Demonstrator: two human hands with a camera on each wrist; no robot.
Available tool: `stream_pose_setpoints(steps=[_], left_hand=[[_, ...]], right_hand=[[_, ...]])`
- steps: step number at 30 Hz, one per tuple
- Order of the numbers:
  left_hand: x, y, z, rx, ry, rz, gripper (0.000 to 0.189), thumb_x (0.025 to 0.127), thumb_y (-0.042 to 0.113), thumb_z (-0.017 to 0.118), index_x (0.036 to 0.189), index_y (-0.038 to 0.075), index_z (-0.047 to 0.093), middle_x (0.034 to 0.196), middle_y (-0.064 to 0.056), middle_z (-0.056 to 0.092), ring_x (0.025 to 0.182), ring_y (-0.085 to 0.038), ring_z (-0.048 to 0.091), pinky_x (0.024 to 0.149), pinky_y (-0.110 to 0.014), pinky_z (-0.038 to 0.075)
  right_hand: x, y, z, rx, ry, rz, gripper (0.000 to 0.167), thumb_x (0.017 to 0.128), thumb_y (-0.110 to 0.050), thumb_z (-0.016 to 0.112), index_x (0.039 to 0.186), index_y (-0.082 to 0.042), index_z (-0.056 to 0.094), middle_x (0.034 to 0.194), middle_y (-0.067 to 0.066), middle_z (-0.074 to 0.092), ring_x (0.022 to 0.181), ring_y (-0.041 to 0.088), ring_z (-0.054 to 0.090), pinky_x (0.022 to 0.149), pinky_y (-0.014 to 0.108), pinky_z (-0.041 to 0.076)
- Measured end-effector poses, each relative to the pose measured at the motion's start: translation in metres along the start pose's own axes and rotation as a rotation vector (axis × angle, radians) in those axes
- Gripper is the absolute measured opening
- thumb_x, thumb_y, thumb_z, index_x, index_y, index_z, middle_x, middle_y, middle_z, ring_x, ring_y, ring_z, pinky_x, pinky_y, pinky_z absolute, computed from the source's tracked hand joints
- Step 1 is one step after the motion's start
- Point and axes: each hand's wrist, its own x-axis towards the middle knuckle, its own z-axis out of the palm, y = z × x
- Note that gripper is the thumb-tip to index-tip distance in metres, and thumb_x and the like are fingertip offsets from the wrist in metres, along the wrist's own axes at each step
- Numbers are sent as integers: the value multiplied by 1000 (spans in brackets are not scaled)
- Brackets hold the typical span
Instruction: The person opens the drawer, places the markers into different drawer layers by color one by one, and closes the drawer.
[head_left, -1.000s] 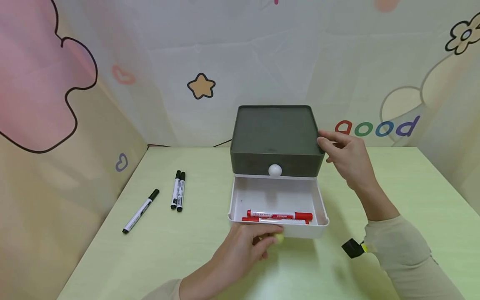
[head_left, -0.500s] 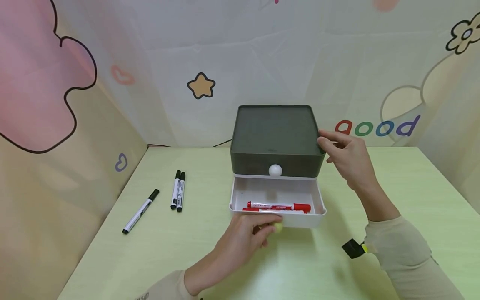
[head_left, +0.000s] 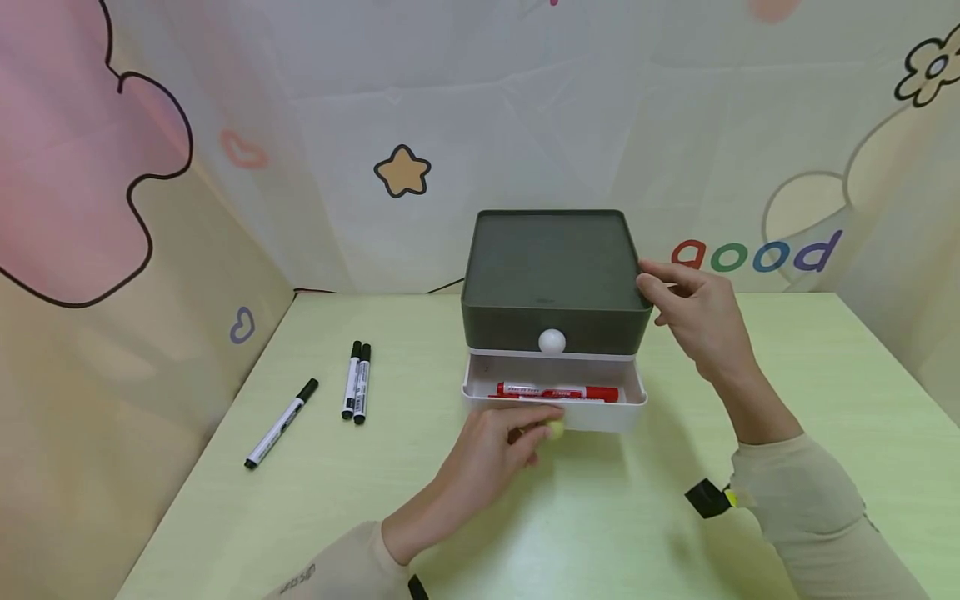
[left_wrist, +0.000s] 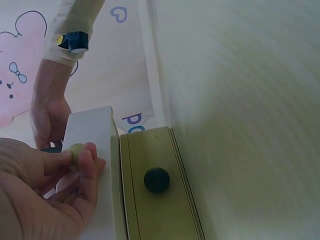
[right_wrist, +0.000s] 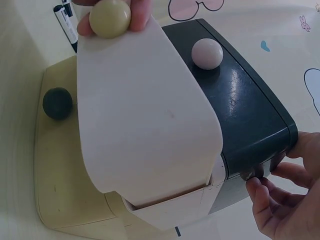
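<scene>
A small drawer box stands on the table, with a dark grey top tier [head_left: 555,258], a white drawer [head_left: 603,418] pulled partly out below it, and a yellowish bottom tier [right_wrist: 75,185]. My left hand [head_left: 487,454] pinches the pale yellow knob [right_wrist: 110,18] of the white drawer between thumb and fingers. Red markers [head_left: 600,393] lie inside that drawer, just behind its front wall. At the right side of the dark tier, my right hand [head_left: 697,325] holds the box's edge, with its fingers [right_wrist: 260,200] bent against the side.
On the left of the table, two black-capped markers [head_left: 362,383] lie side by side, and another marker [head_left: 281,423] lies slanted nearer the edge. A printed cloth [head_left: 337,208] hangs behind the box. White [head_left: 552,341] and dark [left_wrist: 156,180] knobs mark the other tiers.
The white drawer has slid inward, away from me, with my left hand on its knob, and the red markers moved along with it. My right hand stays at the box's side.
</scene>
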Motion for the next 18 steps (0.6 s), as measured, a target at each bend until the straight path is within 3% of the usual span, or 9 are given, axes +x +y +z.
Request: stream_pose_setpoints(steps=[7, 13, 18], left_hand=[[10, -5, -1, 19, 29, 8, 25, 98, 6, 70, 122, 12, 77, 81, 6, 68, 63, -3, 60, 53, -18, 44], [14, -8, -2, 20, 48, 17, 25, 99, 7, 69, 123, 13, 77, 87, 6, 71, 64, -4, 62, 54, -19, 47], [18, -12, -1, 26, 55, 28, 25, 101, 7, 68, 123, 12, 76, 88, 1, 73, 63, -5, 62, 54, -19, 46]], right_hand=[[0, 1, 0, 6, -6, 3, 42, 105, -26, 61, 142, -5, 62, 129, 10, 62, 82, 14, 58, 64, 16, 51], [0, 0, 0, 12, 0, -2, 42, 105, -26, 63, 141, -6, 63, 121, -1, 62, 77, 10, 57, 64, 17, 50], [0, 0, 0, 10, 4, -7, 42, 105, -26, 63, 141, -6, 63, 120, -2, 63, 76, 11, 57, 63, 17, 50]])
